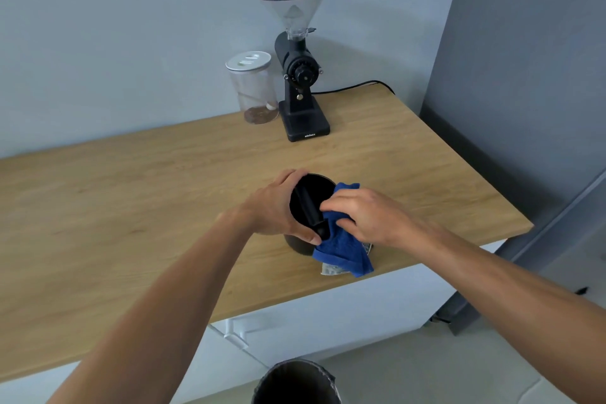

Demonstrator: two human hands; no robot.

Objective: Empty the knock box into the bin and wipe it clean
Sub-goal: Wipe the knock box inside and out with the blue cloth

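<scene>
While the left hand (275,207) clasped the stiff, likely light box (311,203) by its wall on the worktop (131,207), the right hand (367,216) pinched a soft cloth (341,249) at its rim.

Wooden countertop (131,207), pale-blue wall (131,43).

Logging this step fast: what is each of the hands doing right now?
Left hand: closed around the knock box, steadying it on the counter.
Right hand: closed on the blue cloth, pressing it at the box's rim.
</scene>
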